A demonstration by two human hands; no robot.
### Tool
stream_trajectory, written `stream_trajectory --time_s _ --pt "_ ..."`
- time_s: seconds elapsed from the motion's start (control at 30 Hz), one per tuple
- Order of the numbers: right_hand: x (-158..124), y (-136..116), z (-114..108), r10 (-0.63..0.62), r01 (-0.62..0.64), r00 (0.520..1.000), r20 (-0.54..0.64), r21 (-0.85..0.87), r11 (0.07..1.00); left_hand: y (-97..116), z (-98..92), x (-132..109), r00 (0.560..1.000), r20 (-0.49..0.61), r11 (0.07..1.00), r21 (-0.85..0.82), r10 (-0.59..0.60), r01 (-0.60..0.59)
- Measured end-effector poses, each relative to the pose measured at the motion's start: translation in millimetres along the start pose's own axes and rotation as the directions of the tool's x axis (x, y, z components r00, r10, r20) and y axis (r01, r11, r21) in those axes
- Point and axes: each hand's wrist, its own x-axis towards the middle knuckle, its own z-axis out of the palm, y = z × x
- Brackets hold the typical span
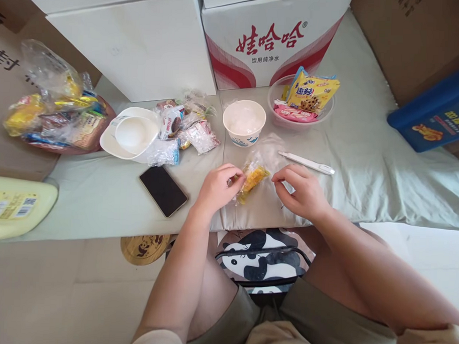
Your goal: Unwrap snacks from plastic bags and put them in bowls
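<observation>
My left hand (217, 185) pinches the near end of a small yellow snack in a clear plastic wrapper (253, 178), which lies on the pale green cloth (358, 161). My right hand (301, 190) is curled just to the right of it, fingertips pinched at the clear edge of the wrapper. A white bowl with blue print (244, 122) stands just beyond the snack. A thin white pen-like stick (307, 163) lies to the right of the bowl.
A black phone (163, 190) lies left of my hands. Further left are white dishes (130, 133), loose wrapped snacks (186, 125) and a plate piled with snack bags (54, 115). A clear bowl of cookie packs (303, 102) sits behind, before cardboard boxes (268, 38).
</observation>
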Motion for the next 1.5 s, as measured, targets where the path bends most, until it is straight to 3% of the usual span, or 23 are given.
stream_trajectory --time_s 0.1,0.2,0.27,0.4,0.63,0.83,0.9,0.93,1.0,1.07,1.13,1.23,1.33,1.5 --pt "0 3 1 0.057 -0.058 0.997 0.053 0.014 0.998 0 0.2 2 0.990 -0.052 0.948 -0.300 -0.133 0.112" --pt "-1 3 2 0.079 -0.085 0.986 0.147 0.034 0.996 1 0.9 3 0.970 -0.012 0.785 -0.590 -0.243 0.189" --pt "-2 3 3 0.069 -0.081 0.978 0.198 0.055 0.995 2 1.9 4 0.967 0.035 0.688 -0.696 -0.253 0.205" --pt "-3 1 6 0.069 -0.087 0.966 0.251 0.060 0.994 8 2.6 5 0.959 0.110 0.577 -0.778 -0.262 0.247" --pt "-2 -1 5 0.113 -0.131 0.969 0.219 0.069 0.989 13 -4.7 7 0.927 0.208 0.272 -0.916 -0.311 0.296" --pt "-8 0 8 0.163 -0.233 0.942 0.292 0.221 0.947 23 7.1 0 0.894 0.343 0.167 -0.901 -0.289 0.400" --pt "-8 -2 11 0.188 -0.315 0.925 0.332 0.388 0.866 26 12.4 -1 0.890 0.357 0.126 -0.906 -0.283 0.404" --pt "-8 -3 12 0.207 -0.372 0.912 0.353 0.503 0.780 28 14.5 -2 0.894 0.354 0.111 -0.912 -0.273 0.395" --pt "-6 -8 14 0.273 -0.505 0.863 0.425 0.706 0.496 29 17.2 -1 0.907 0.351 0.097 -0.920 -0.233 0.381" --pt "-2 -13 16 0.377 -0.593 0.778 0.502 0.785 0.178 31 18.4 0 0.911 0.377 0.086 -0.915 -0.169 0.394" --pt "2 -16 17 0.494 -0.615 0.681 0.540 0.788 -0.014 32 18.5 1 0.903 0.413 0.063 -0.905 -0.120 0.422" --pt "9 -16 17 0.625 -0.574 0.596 0.505 0.812 -0.108 32 16.2 3 0.906 0.385 0.034 -0.917 -0.174 0.396" --pt "15 -12 18 0.684 -0.478 0.571 0.454 0.861 -0.173 32 12.2 7 0.898 0.283 0.039 -0.949 -0.337 0.314" --pt "21 -1 18 0.788 -0.251 0.529 0.315 0.945 -0.209 28 9.9 11 0.840 0.124 0.120 -0.968 -0.528 0.219"
